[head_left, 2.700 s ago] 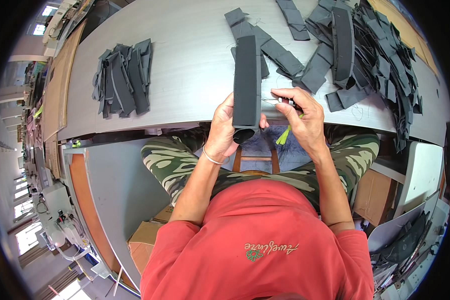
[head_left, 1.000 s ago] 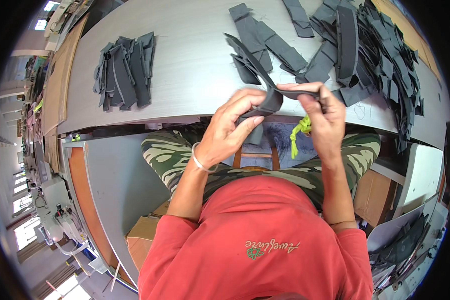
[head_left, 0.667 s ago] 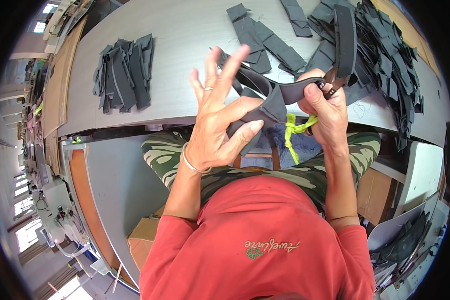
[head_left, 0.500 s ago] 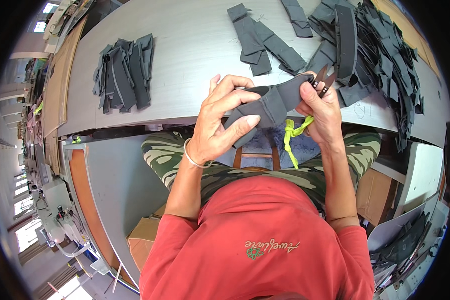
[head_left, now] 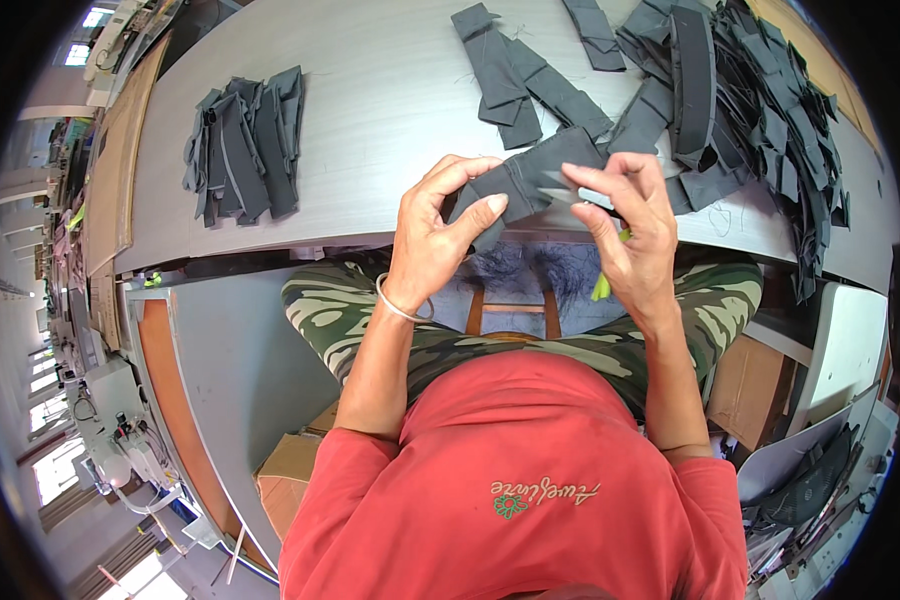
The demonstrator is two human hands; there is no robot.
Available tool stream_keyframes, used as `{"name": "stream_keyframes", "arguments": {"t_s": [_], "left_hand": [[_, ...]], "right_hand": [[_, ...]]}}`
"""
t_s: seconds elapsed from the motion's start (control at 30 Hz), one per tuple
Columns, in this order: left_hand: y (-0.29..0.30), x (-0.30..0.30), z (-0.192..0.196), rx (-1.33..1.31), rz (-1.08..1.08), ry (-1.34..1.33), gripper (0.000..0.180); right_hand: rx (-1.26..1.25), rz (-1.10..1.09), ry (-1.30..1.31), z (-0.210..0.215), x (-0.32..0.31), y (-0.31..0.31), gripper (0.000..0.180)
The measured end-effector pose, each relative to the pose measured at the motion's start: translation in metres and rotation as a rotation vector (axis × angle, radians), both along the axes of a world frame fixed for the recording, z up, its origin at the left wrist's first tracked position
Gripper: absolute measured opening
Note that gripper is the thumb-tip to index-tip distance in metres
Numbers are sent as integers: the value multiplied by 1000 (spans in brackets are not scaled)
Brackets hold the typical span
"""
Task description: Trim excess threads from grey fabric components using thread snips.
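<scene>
Left hand: it pinched a dark grey fabric strip near its lower end, thumb in front; I mean the left hand (head_left: 432, 220) and the fabric strip (head_left: 515, 190).
Right hand: the right hand (head_left: 632, 225) was wrapped around small snips (head_left: 562, 193), a yellow-green cord (head_left: 602, 288) hanging below.
Change: half a second earlier the right hand also held the strip's far end, blades pointing away; now it had let go, and the blades lay over the strip.
Meaning: the left hand alone seemed to steady the cloth, leaving the snips free to work.
Strip's place: above the front edge of the tabletop (head_left: 380, 120), between both hands.
Around: a small pile (head_left: 255, 150) sat to the left, a big heap (head_left: 780, 130) to the right.
In the way: loose strips (head_left: 495, 60) lay just beyond; fingers partly hid the snips' handle.
</scene>
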State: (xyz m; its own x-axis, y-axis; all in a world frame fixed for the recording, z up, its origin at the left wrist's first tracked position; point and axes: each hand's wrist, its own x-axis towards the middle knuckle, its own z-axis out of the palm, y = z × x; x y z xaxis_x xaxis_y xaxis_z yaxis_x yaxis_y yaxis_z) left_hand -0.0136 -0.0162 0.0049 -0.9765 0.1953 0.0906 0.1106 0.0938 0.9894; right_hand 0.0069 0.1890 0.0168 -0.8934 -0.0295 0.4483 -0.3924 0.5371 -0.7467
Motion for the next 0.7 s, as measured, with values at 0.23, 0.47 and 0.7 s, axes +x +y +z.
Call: {"name": "stream_keyframes", "arguments": {"t_s": [0.23,0.47,0.7], "left_hand": [[0,3,2,59,-18,-155,29],[-3,4,-2,132,-46,-207,29],[-3,4,-3,118,-59,-228,27]], "right_hand": [[167,101,44,-2,1,0,32],[245,114,71,-3,1,1,28],[153,15,44,0,1,-4,24]]}}
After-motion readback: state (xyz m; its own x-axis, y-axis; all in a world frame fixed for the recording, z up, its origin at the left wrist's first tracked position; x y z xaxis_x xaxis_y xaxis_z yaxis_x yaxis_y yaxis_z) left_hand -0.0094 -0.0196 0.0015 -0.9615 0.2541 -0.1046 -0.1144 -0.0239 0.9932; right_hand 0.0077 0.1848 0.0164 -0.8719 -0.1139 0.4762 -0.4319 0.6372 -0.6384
